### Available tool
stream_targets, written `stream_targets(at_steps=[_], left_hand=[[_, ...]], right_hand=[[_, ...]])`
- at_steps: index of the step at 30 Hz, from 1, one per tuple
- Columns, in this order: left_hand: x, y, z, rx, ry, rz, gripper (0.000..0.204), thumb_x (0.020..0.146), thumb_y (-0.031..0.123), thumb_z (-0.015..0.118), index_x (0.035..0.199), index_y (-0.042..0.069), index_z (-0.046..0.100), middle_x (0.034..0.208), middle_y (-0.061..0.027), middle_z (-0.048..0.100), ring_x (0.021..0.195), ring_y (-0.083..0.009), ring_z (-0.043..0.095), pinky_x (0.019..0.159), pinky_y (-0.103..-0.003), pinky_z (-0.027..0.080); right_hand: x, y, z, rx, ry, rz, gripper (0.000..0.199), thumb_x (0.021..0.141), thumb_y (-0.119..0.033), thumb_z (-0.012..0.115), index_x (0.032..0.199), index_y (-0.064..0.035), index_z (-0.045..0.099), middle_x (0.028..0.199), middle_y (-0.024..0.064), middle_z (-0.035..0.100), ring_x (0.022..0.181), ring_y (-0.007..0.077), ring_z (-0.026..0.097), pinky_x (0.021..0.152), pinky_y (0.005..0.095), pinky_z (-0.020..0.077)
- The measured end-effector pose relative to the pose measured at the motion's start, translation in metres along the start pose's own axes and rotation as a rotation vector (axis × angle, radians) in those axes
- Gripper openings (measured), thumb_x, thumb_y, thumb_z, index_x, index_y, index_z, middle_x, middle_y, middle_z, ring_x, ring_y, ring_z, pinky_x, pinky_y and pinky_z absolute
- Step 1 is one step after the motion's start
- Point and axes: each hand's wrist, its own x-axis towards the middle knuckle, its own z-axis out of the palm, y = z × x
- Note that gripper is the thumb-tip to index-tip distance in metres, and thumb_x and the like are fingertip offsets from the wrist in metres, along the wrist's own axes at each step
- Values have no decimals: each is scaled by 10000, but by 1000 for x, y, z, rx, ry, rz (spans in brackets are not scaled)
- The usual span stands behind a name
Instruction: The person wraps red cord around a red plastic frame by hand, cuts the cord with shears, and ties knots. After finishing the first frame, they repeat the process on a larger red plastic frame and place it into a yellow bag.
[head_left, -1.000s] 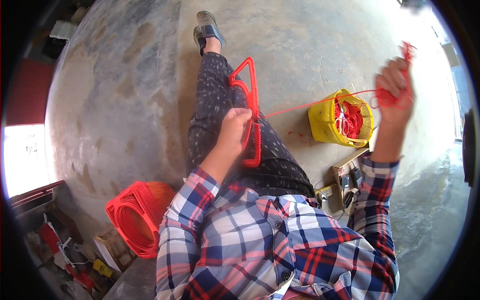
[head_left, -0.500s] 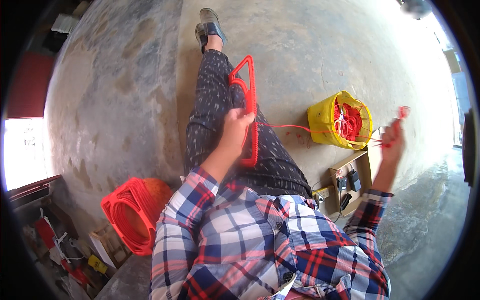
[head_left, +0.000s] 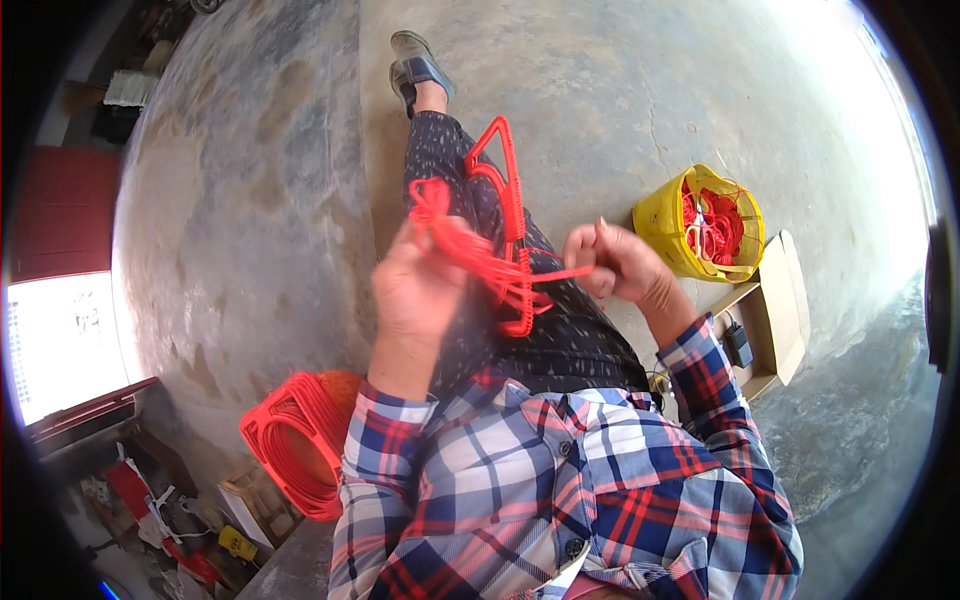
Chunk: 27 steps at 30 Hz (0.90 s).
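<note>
A looped bundle of red cord (head_left: 462, 250) stretches between my hands above my lap. My left hand (head_left: 412, 285) is closed around its left part, with loops standing up past the fingers. Red strands run to my right hand (head_left: 622, 268), whose fingers pinch their end. Behind the bundle, a red frame (head_left: 513, 205) with a bent handle rests on my thighs in patterned dark trousers (head_left: 437, 150). Red cord is wound along its long bar. Part of the frame is hidden by the bundle.
A yellow bucket-like container (head_left: 662, 225) at the right holds tangled red cord and scissors (head_left: 697, 237). Below it lies an open cardboard box (head_left: 785, 310) with a black adapter (head_left: 738, 345). Stacked red frames (head_left: 290, 450) stand at my left, near wooden crates and clutter.
My right hand has come in from the far right to my lap. My left hand has let go of the frame and now holds the bundle of red cord.
</note>
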Motion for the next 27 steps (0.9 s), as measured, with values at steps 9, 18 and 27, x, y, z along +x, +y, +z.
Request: stream_targets(at_steps=[9,18,27], left_hand=[[-4,-32,-57,1748,-23,114,85,779,72,656,760,-2,619,686,-100,602,614,-168,568,573,-306,453],[11,-49,-57,1427,146,51,84,882,46,609,919,-6,662,842,-32,661,769,-91,590,712,-224,468],[32,-72,-70,490,173,-417,348,769,14,447,1112,15,504,968,-65,579,857,-177,583,788,-277,467]], right_hand=[[49,31,-29,-954,248,-78,204,824,-193,700,941,-27,687,878,61,655,787,182,596,756,285,474],[29,15,-40,-1240,425,-357,128,792,-112,724,897,-39,711,1080,96,649,929,190,616,827,318,487],[1,-72,87,-286,127,-500,269,924,-170,549,1132,-14,617,1093,99,631,941,192,617,937,346,450]])
